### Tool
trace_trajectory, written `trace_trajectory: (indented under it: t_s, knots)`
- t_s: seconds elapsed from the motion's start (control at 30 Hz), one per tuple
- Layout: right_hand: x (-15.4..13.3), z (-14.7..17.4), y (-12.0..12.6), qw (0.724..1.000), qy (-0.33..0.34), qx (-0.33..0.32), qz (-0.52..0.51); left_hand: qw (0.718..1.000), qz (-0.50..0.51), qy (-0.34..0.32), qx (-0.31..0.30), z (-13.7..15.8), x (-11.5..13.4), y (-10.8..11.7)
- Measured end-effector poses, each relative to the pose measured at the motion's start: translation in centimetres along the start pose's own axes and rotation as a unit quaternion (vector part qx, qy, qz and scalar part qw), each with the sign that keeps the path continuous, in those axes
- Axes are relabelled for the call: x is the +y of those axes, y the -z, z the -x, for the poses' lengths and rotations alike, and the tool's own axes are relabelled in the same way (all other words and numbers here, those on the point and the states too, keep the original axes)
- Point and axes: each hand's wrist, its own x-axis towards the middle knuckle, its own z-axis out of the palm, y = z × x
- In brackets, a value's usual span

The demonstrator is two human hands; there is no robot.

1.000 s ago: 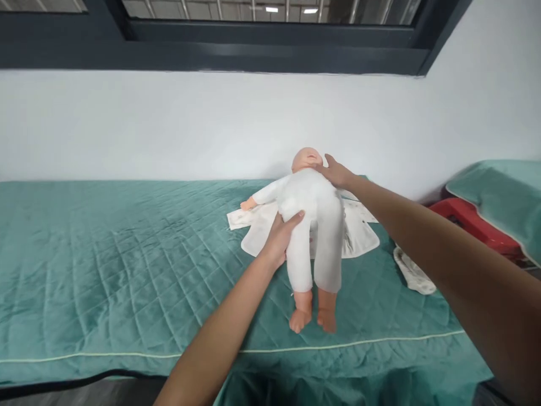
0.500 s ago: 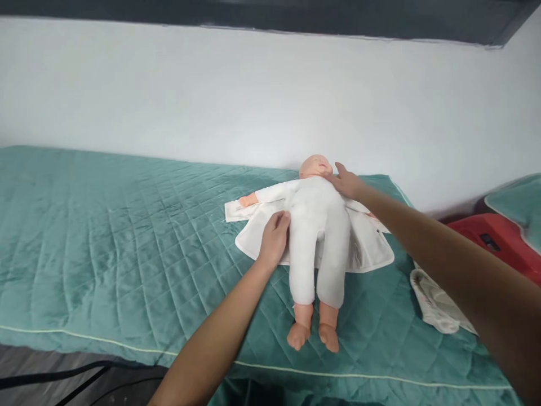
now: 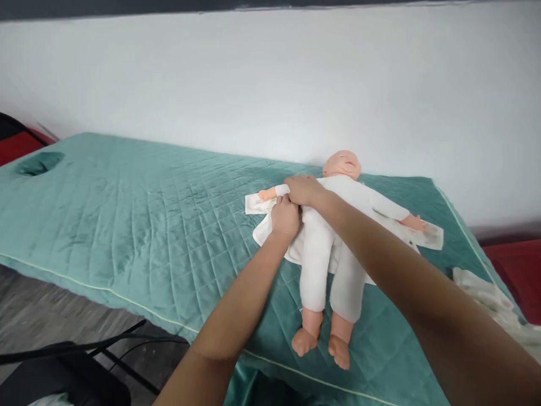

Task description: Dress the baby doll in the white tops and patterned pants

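A baby doll [image 3: 323, 248] in white cloth lies on its back, its head near the wall and its bare feet toward me. Beneath it a white baby shirt [image 3: 262, 230] is spread open, with a sleeve out to each side. My right hand [image 3: 302, 190] reaches across the doll, its fingers bent over the doll's arm on the left side. Just below it, my left hand [image 3: 286, 219] is closed at the shirt beside the doll's body. The two hands nearly touch, and their fingertips are partly hidden.
A green quilted cover [image 3: 169, 225] lies over the bed, which has a round hole [image 3: 40, 163] at its far left. White folded cloth [image 3: 486, 293] lies at the right edge, by a red object [image 3: 515, 270]. The wall [image 3: 211, 84] stands behind.
My right hand has moved from beside the doll's head to its arm on the left. My left hand has shifted up toward that arm. The view has turned left.
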Motion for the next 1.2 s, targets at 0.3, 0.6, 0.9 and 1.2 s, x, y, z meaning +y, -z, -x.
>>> trace_trajectory:
  t_s: [0.3, 0.6, 0.9, 1.2]
  knots:
    - [2.6, 0.2, 0.8, 1.000, -0.030, -0.006, -0.003, 0.970, 0.212, 0.057, 0.101, -0.4, -1.6, 0.1]
    - [5.8, 4.3, 1.4, 0.990, -0.006, 0.067, -0.120, 0.857, 0.454, 0.151, 0.189, -1.0, -2.6, 0.2]
    - [5.6, 6.0, 0.9, 0.989, -0.054, 0.050, -0.129, 0.750, 0.626, 0.183, 0.115, -0.9, -3.8, 1.9]
    - [4.9, 6.4, 0.5, 0.995, -0.092, 0.027, -0.028, 0.729, 0.636, 0.211, 0.140, -0.7, -3.7, 2.5]
